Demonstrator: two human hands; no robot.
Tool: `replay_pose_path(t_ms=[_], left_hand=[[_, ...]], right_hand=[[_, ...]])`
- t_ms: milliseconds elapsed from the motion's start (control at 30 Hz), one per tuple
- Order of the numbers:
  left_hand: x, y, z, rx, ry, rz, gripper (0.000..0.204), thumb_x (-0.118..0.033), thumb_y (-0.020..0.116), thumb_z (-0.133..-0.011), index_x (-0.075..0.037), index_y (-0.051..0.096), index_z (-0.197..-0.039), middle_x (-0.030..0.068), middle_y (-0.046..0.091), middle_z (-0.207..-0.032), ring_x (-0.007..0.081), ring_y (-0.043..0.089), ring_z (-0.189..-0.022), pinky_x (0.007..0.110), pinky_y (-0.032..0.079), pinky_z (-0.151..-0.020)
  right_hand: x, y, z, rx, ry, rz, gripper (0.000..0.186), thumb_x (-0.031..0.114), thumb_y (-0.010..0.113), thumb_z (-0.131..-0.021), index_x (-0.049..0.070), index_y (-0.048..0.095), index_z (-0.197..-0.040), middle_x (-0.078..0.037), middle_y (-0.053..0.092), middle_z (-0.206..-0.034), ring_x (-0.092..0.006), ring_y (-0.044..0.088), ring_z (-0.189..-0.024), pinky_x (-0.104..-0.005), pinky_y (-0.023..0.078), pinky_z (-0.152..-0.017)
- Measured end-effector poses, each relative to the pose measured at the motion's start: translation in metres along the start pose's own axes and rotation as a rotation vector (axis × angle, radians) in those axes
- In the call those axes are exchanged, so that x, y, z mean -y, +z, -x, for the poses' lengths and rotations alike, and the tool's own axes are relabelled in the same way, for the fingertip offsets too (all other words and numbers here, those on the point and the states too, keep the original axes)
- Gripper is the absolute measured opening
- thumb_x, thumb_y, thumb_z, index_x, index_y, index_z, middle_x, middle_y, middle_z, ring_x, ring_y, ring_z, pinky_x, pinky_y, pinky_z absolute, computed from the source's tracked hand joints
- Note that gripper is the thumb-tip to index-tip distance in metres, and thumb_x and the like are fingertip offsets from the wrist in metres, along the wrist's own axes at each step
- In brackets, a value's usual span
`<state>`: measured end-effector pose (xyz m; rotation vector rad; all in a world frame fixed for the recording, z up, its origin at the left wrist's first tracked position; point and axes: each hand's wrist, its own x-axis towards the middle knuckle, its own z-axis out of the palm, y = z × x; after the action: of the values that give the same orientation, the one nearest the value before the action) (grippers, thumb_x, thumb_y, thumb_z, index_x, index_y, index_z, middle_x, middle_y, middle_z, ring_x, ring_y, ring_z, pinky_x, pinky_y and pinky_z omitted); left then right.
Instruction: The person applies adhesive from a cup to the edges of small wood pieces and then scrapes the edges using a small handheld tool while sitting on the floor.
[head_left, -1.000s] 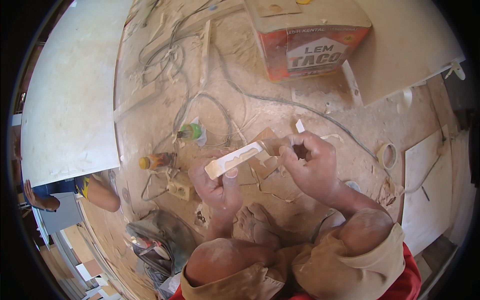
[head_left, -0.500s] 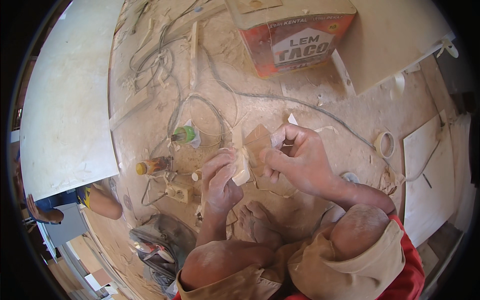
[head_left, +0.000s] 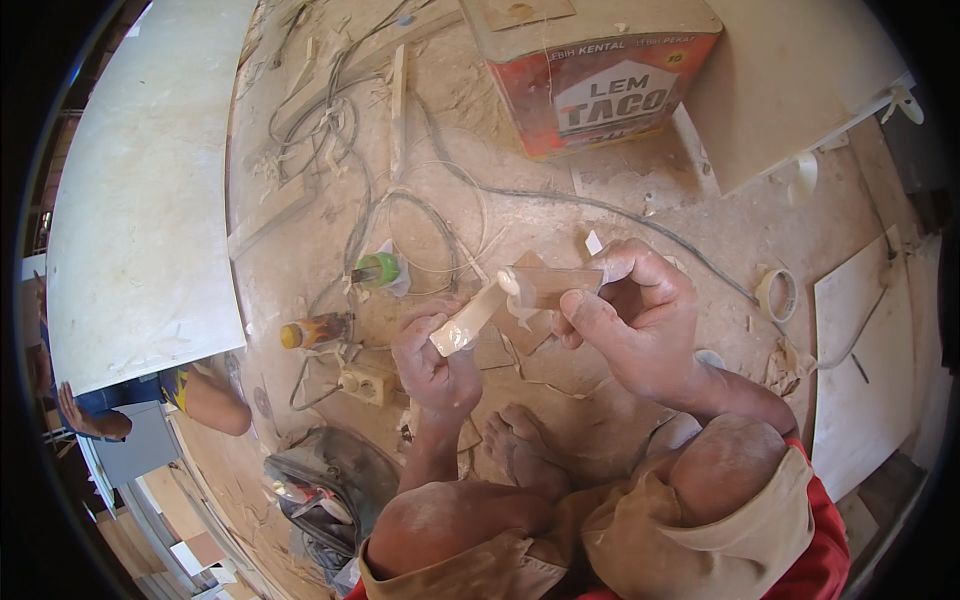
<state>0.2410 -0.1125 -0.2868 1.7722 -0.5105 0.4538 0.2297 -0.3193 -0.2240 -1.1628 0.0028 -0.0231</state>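
My left hand (head_left: pixel 438 372) is closed around a small pale wooden-looking strip (head_left: pixel 466 326), tilted, with wet cream-coloured paste on its near end. Between the thumb and fingers of my right hand (head_left: pixel 640 320) is a thin brown rectangular spreader (head_left: pixel 565 287). Cream paste (head_left: pixel 515 287) clings to the spreader's left end, at the far end of the strip. Behind and below them, a brown square sheet (head_left: pixel 527 336) lies on the floor, partly covered by the spreader and paste.
A red glue tin (head_left: pixel 605 95) stands at the back. Nearby are a green-capped bottle (head_left: pixel 377 268), a yellow-capped bottle (head_left: pixel 315 331), a power socket block (head_left: pixel 367 384), cables, a tape roll (head_left: pixel 777 295) and a dark bag (head_left: pixel 335 490). Another person's leg (head_left: pixel 215 402) shows at left beside a white panel (head_left: pixel 150 200).
The strip has swung from nearly upright to slanting, its pasted end now toward the lower left. My right hand has turned, and the spreader shows broadside with paste at its tip.
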Motion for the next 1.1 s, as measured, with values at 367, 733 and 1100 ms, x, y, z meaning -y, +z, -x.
replay_pose_path(t_ms=[367,733,1100], left_hand=[[-0.022,0.003,-0.007,-0.218,-0.147,0.177,0.036,-0.011,0.063,-0.09,0.0,0.037,-0.112,0.0193,0.055,-0.103,0.0255,0.06,-0.094,0.042,0.051,-0.087],[-0.013,0.001,-0.01,-0.02,0.134,0.076,0.033,-0.005,0.063,-0.089,-0.002,0.041,-0.114,0.0189,0.052,-0.106,0.0269,0.06,-0.092,0.042,0.053,-0.086],[0.005,0.0,-0.003,0.073,0.084,-0.118,0.027,-0.004,0.062,-0.09,0.002,0.047,-0.113,0.0207,0.055,-0.11,0.0284,0.061,-0.1,0.039,0.052,-0.089]], right_hand=[[-0.055,-0.013,0.012,0.223,-0.87,0.86,0.026,-0.002,0.074,-0.067,0.0,0.064,-0.091,-0.012,0.065,-0.086,-0.025,0.065,-0.071,-0.0337,0.054,-0.062],[-0.033,-0.008,-0.007,-0.045,0.298,0.263,0.011,0.004,0.064,-0.089,0.0,0.054,-0.087,-0.007,0.064,-0.075,-0.0103,0.063,-0.064,-0.0237,0.052,-0.056],[-0.01,0.01,0.004,0.137,0.025,0.203,0.013,-0.001,0.068,-0.085,0.002,0.056,-0.087,-0.003,0.061,-0.084,-0.0072,0.061,-0.073,-0.0219,0.05,-0.06]])
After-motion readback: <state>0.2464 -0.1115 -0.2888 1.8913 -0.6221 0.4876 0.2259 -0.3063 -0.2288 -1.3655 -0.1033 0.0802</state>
